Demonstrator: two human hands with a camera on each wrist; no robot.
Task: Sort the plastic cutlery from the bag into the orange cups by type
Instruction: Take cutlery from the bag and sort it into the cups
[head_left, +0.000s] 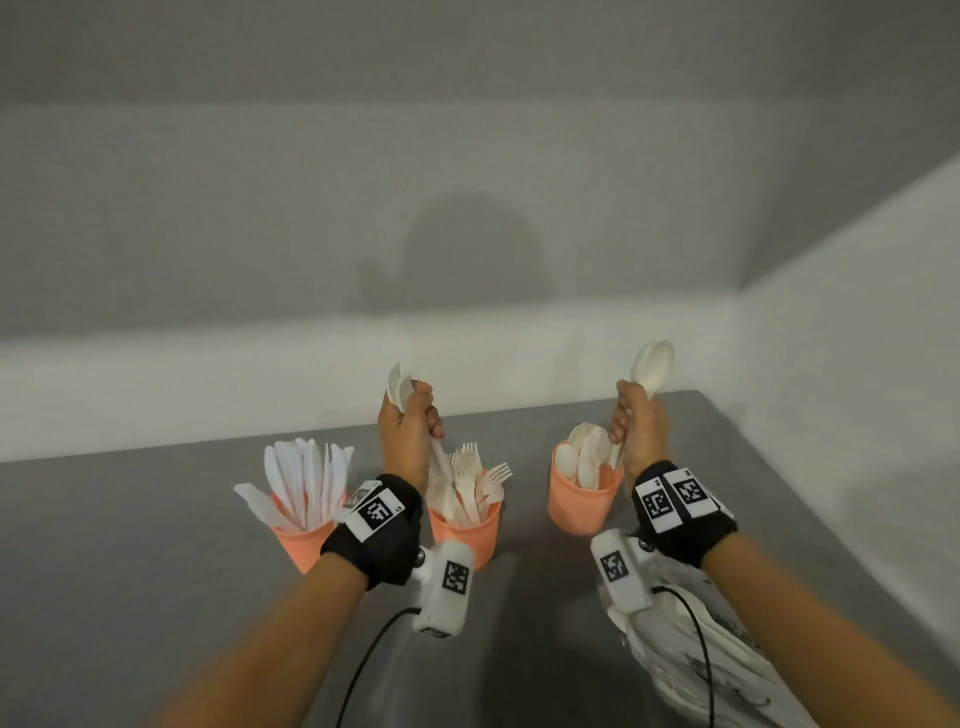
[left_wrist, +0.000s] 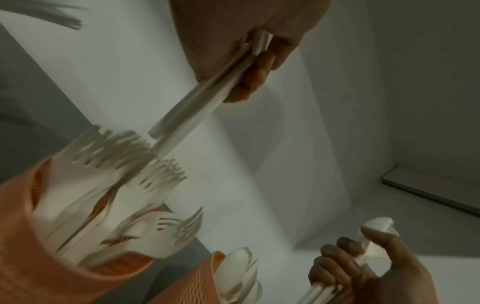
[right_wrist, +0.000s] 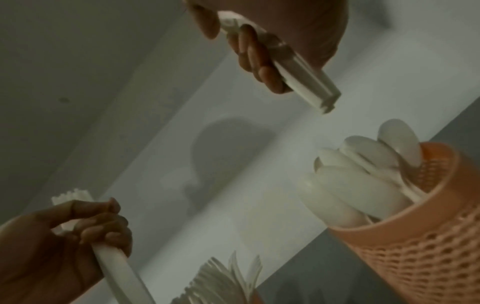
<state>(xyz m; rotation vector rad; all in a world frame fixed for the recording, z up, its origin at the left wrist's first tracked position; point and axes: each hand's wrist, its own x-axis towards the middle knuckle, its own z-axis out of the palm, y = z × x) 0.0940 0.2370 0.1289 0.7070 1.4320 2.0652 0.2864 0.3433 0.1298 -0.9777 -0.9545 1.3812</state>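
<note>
Three orange cups stand in a row on the grey table: the knife cup (head_left: 306, 543) at left, the fork cup (head_left: 470, 535) in the middle, the spoon cup (head_left: 579, 506) at right. My left hand (head_left: 410, 421) grips a few white forks (head_left: 399, 387) tines up, their handles (left_wrist: 192, 111) pointing down just above the fork cup (left_wrist: 52, 257). My right hand (head_left: 636, 421) grips white spoons (head_left: 652, 364) bowls up, with the handles (right_wrist: 306, 82) hanging above the spoon cup (right_wrist: 415, 246). The white bag (head_left: 727, 654) lies under my right forearm.
The table (head_left: 130, 571) meets a pale wall at the back and another wall on the right. Wrist cameras and a black cable (head_left: 363, 670) hang below both wrists. Bare grey surface lies to the left of the knife cup.
</note>
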